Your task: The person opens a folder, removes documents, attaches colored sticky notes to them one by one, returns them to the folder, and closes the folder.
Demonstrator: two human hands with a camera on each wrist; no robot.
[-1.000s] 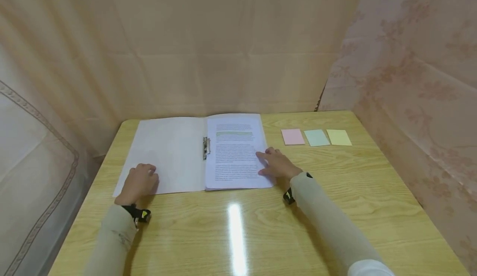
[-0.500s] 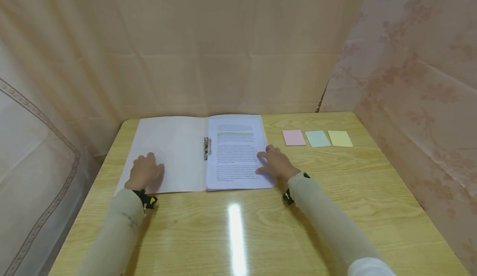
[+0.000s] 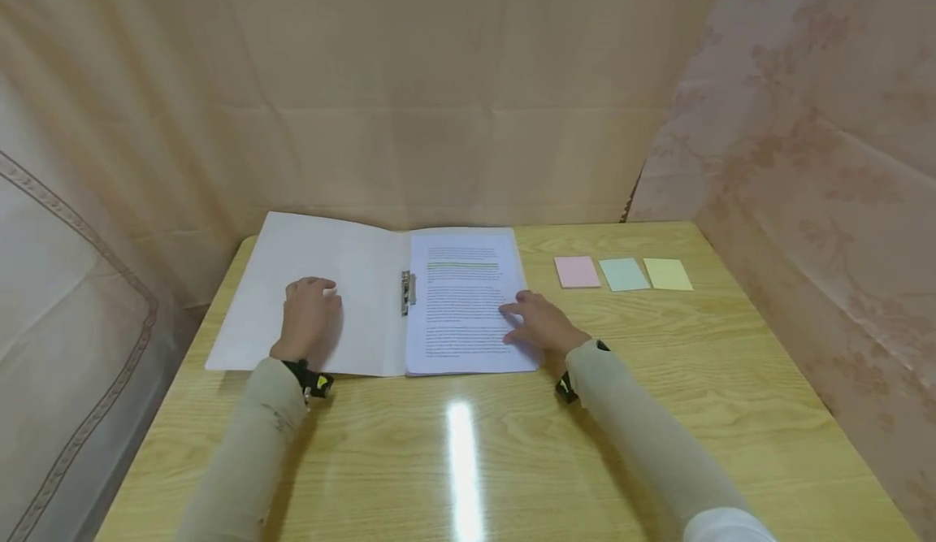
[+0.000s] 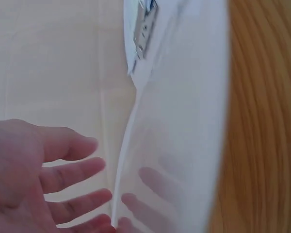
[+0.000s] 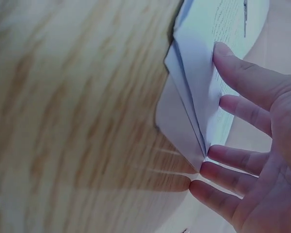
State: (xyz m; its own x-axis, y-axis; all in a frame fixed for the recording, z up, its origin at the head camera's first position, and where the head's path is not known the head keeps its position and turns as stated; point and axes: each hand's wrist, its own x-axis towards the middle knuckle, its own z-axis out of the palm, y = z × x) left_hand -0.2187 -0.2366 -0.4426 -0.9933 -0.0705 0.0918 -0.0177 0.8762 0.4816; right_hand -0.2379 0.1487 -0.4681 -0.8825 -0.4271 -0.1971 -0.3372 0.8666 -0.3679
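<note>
A white folder [image 3: 366, 253] lies spread on the table, a metal clip [image 3: 406, 292] at its spine. The outer edge of its left cover [image 3: 249, 298] stands slightly raised, with a shadow beneath. My left hand [image 3: 307, 314] is over that cover; in the left wrist view its loosely extended fingers [image 4: 80, 174] are close to the white surface. Printed sheets [image 3: 461, 339] with a green highlighted line fill the right side. My right hand [image 3: 541, 323] rests at their right edge, thumb and index finger on the top page, the other fingertips [image 5: 218, 196] along the paper edges.
Three square sticky note pads, pink [image 3: 577, 271], green [image 3: 624, 274] and yellow [image 3: 667, 274], lie in a row right of the folder. The wooden table [image 3: 395, 461] ends at hanging curtains [image 3: 453, 119] behind and at both sides.
My left hand has moved right and slightly away from me across the cover. The cover's outer edge has come up off the table. My right hand has stayed at the sheets.
</note>
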